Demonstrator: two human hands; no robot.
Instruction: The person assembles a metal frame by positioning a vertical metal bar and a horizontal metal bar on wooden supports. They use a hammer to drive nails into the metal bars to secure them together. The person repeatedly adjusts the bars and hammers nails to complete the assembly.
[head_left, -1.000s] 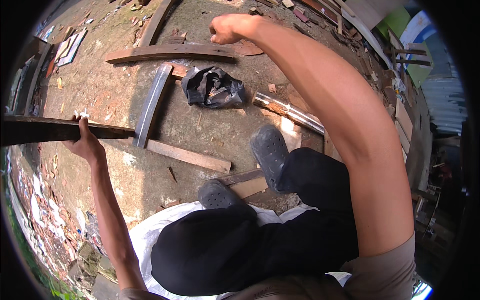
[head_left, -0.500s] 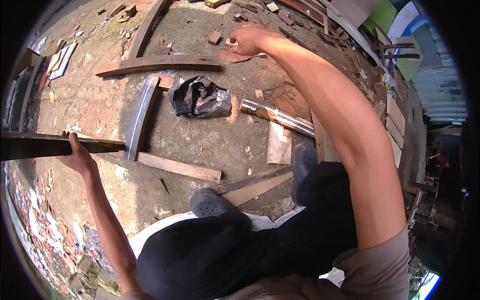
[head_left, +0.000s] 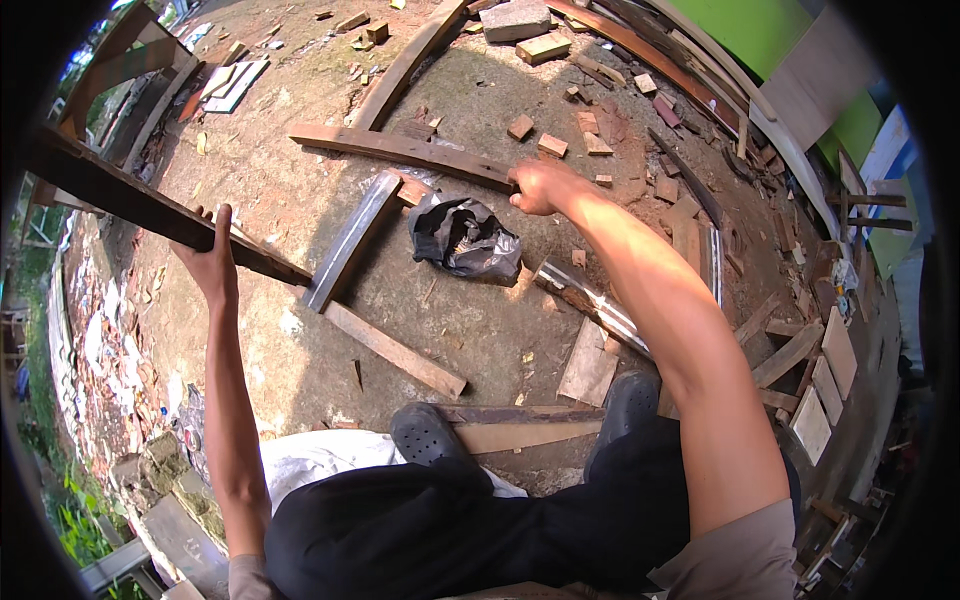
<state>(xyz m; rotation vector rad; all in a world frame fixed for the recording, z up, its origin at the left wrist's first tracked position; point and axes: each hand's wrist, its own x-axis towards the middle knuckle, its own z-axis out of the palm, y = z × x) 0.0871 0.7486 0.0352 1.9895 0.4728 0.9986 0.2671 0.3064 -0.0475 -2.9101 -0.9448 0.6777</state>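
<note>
My left hand (head_left: 212, 262) is wrapped from below around a long dark wooden beam (head_left: 130, 193), thumb up along its side. The beam slants down to the right, its far end beside a short wooden piece with a pale metallic strip (head_left: 350, 243). At the upper middle, my right hand (head_left: 540, 187) is closed over the right end of another wooden beam (head_left: 400, 148), which lies on the ground. Below that beam sits a crumpled black plastic bag (head_left: 440, 240), open at the top. A flat wooden strip (head_left: 395, 349) lies nearer to me.
Small wood blocks (head_left: 552, 145) are scattered beyond my right hand. A stone block (head_left: 515, 18) lies at the far edge. Between my shoes (head_left: 425, 433) are wooden boards (head_left: 530, 436). A strip-faced wooden piece (head_left: 592, 304) lies right of the bag. Debris covers the left side.
My right hand has left the small wood blocks and come nearer, onto the end of the lying beam. My left hand still holds its beam, now at a steeper slant. The view has shifted.
</note>
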